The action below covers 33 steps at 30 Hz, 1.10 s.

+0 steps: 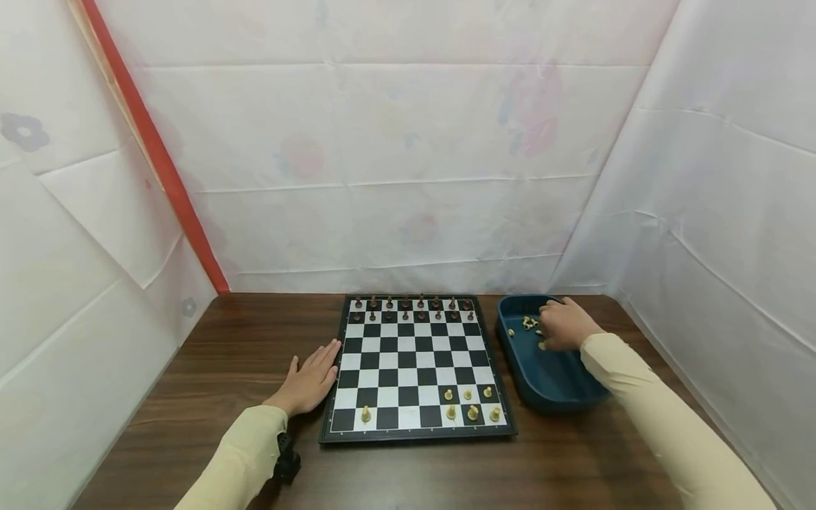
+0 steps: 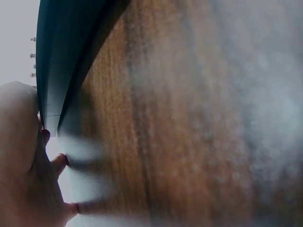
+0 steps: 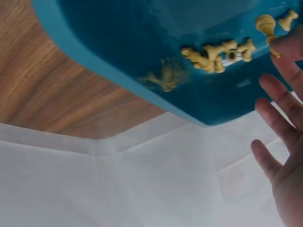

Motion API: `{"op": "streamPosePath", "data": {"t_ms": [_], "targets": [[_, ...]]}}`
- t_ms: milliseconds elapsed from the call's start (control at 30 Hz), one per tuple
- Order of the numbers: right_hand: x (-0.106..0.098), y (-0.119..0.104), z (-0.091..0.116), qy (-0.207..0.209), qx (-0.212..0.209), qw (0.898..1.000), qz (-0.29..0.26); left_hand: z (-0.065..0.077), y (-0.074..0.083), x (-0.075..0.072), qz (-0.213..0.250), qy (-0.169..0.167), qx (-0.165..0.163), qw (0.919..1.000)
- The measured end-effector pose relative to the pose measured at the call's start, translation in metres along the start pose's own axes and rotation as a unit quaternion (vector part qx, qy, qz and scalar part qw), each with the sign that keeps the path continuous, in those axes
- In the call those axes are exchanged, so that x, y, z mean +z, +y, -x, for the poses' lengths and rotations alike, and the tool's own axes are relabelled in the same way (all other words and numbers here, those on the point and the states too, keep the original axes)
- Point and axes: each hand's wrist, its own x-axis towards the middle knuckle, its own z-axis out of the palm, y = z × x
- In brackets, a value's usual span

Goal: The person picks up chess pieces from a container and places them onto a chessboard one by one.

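A black-and-white chessboard (image 1: 406,360) lies on the table. My left hand (image 1: 312,382) rests beside its left edge, fingers straight, fingertips at the frame; the left wrist view shows those fingers (image 2: 59,165) reaching down to the tabletop. On the right, my right hand (image 1: 566,324) reaches into a blue tray (image 1: 532,398). It pinches a pale yellow chess piece (image 3: 266,26) between fingertips, its other fingers spread; the thumb is mostly hidden. More yellow pieces (image 3: 208,60) lie in the tray close by.
Dark chess pieces (image 1: 405,315) stand in the board's two far rows. Several yellow pieces (image 1: 472,413) stand at the near right, and one yellow piece (image 1: 366,414) at the near left. White sheeting (image 1: 408,212) hangs behind and at both sides of the wooden table (image 1: 268,319).
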Motion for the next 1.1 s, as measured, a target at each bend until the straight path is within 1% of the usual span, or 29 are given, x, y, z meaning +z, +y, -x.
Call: {"op": "streamPosePath", "data": {"t_ms": [367,533,667,867,1100], "targets": [[-0.026,-0.019,-0.007,0.021,-0.026,0.999,0.010,0.000,-0.005,0.001,0.006,0.004,0.002,1.0000],[-0.038,-0.027,-0.009,0.038,-0.048,0.998,0.014,0.001,-0.003,-0.001,0.007,0.004,0.004,1.0000],[-0.045,-0.034,-0.012,0.041,-0.063,0.997,0.017,0.002,-0.003,-0.001,0.004,0.001,0.001,1.0000],[-0.056,-0.045,-0.017,0.038,-0.062,0.997,0.018,0.000,-0.003,-0.001,0.004,-0.001,-0.001,1.0000],[-0.064,-0.061,-0.023,0.055,-0.089,0.994,0.039,-0.001,-0.002,0.000,0.011,0.000,0.001,0.9999]]}}
